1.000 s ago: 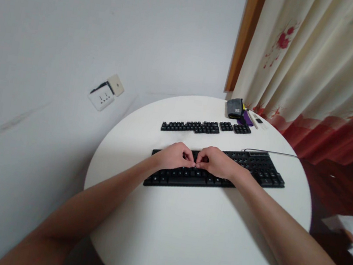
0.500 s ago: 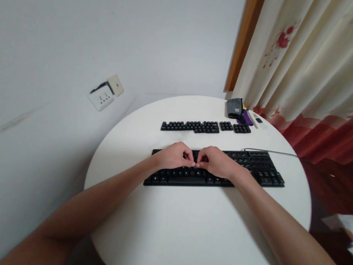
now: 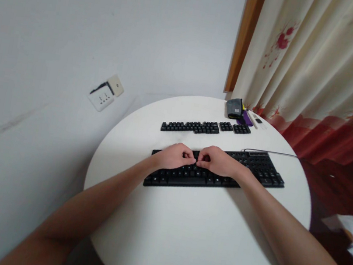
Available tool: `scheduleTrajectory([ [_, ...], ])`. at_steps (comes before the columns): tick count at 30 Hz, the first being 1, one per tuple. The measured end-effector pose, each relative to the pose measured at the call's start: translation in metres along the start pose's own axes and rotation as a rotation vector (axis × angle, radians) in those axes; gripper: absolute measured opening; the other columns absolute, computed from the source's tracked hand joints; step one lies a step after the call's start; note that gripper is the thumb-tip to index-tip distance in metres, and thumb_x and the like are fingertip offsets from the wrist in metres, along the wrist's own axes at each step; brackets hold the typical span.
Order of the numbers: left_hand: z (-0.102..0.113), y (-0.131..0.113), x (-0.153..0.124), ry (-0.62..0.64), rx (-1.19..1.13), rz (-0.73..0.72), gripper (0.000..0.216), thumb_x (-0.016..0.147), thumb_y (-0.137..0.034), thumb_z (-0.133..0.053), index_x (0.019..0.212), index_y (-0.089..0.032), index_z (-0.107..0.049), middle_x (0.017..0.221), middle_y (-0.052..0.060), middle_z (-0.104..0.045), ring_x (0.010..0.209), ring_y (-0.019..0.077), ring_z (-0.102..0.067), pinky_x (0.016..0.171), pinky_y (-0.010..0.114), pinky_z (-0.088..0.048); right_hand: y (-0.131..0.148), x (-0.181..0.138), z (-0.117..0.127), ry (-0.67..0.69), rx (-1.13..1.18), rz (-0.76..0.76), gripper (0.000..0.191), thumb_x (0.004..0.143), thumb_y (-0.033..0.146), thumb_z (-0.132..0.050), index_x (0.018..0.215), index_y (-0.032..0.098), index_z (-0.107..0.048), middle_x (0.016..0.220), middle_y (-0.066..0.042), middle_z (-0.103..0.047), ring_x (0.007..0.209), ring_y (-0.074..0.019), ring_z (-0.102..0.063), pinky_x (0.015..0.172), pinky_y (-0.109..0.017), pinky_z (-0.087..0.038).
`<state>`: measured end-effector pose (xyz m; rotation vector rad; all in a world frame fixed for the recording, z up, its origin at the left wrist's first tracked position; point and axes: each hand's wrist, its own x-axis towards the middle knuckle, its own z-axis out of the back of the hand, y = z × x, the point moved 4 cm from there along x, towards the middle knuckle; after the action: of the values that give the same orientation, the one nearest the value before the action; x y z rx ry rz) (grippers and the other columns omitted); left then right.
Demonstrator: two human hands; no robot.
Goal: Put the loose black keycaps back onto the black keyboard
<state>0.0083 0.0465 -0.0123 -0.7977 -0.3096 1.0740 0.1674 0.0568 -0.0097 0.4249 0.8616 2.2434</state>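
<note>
Both hands (image 3: 177, 156) (image 3: 217, 160) pinch nearly closed, hold unclear, over the long black plastic keyboard (image 3: 253, 164), apparently working its keys (image 3: 178, 173), calling for precision.

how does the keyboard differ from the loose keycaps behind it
The keyboard is one long piece with a thin cable; the loose keycaps sit in separate clusters. The keyboard covers more table than the keycaps. The keyboard lies beneath the left hand and right hand, while the keycaps lie farther back, clear of both. Both are black.
</note>
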Motion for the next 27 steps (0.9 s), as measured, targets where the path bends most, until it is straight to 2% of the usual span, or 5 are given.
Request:
scheduleTrajectory([
  [7, -0.004, 0.004, -0.001, -0.026, 0.031, 0.041, 0.021, 0.072, -0.037, -0.070, 0.076, -0.016, -0.071, 0.070, 0.002, -0.066, 0.062, 0.0141, -0.058, 0.053, 0.023, -0.039, -0.003, 0.002, -0.004, -0.014, -0.025, -0.012, 0.005, 0.075, 0.018, -0.065, 0.072, 0.016, -0.068, 0.062, 0.000, -0.061, 0.058, -0.0119, -0.053, 0.057, -0.024, -0.035],
  [12, 0.002, 0.000, -0.001, -0.011, -0.007, 0.008, 0.019, 0.081, -0.031, -0.061, 0.078, -0.016, -0.071, 0.069, 0.003, -0.068, 0.065, 0.0146, -0.060, 0.059, 0.024, -0.043, -0.001, 0.001, 0.001, -0.029, 0.011, 0.031, 0.012, 0.080, 0.019, -0.059, 0.074, 0.015, -0.068, 0.063, 0.001, -0.062, 0.059, -0.0117, -0.052, 0.059, -0.024, -0.036],
  [17, 0.012, -0.001, -0.002, -0.053, -0.048, -0.011, 0.020, 0.085, -0.030, -0.057, 0.081, -0.016, -0.070, 0.073, 0.004, -0.071, 0.070, 0.0157, -0.064, 0.068, 0.025, -0.047, -0.006, 0.004, 0.013, -0.247, 0.013, -0.001, 0.016, 0.084, 0.018, -0.054, 0.077, 0.015, -0.068, 0.071, -0.002, -0.066, 0.065, -0.0134, -0.055, 0.064, -0.025, -0.039],
  [22, 0.009, -0.005, -0.002, -0.052, -0.030, -0.066, 0.021, 0.087, -0.030, -0.056, 0.090, -0.016, -0.072, 0.077, 0.005, -0.072, 0.072, 0.0160, -0.065, 0.068, 0.025, -0.047, -0.018, 0.004, 0.021, -0.482, -0.046, -0.087, 0.017, 0.083, 0.015, -0.052, 0.084, 0.015, -0.069, 0.077, -0.005, -0.069, 0.071, -0.0163, -0.059, 0.070, -0.027, -0.042],
  [27, 0.001, -0.013, -0.004, 0.047, 0.052, -0.177, 0.019, 0.084, -0.023, -0.060, 0.094, -0.018, -0.075, 0.089, 0.005, -0.074, 0.081, 0.0172, -0.064, 0.074, 0.026, -0.046, -0.022, 0.002, 0.024, -0.529, -0.085, -0.132, 0.018, 0.083, 0.015, -0.052, 0.085, 0.015, -0.070, 0.078, -0.006, -0.070, 0.072, -0.0175, -0.060, 0.071, -0.027, -0.043],
])
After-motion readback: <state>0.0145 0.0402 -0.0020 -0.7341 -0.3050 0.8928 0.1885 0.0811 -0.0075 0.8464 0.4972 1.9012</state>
